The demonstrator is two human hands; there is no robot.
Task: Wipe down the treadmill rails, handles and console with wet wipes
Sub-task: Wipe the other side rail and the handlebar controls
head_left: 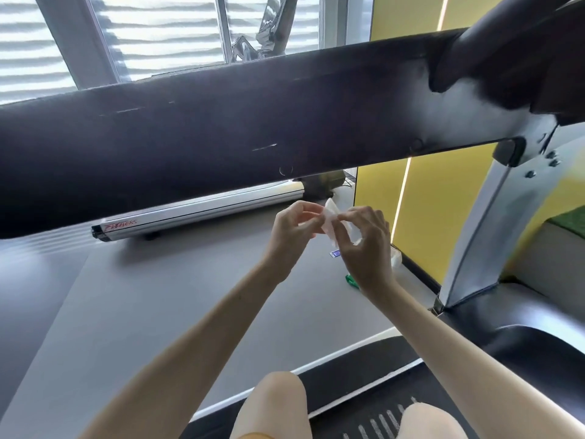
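Note:
A thick black padded handrail (221,137) of the treadmill crosses the whole view above my hands, joining a silver upright (484,236) at the right. Below it, my left hand (289,236) and my right hand (364,245) both pinch a small crumpled white wet wipe (330,218) between their fingertips, held in the air in front of me. The wipe touches no part of the treadmill. The black treadmill belt (373,391) lies under my knees at the bottom.
A neighbouring treadmill's silver side rail (202,213) with red lettering lies on the grey floor (142,296) beyond. A green and white packet (351,280) and a white bag (396,256) sit on the floor near the yellow wall (443,201). Windows with blinds fill the top left.

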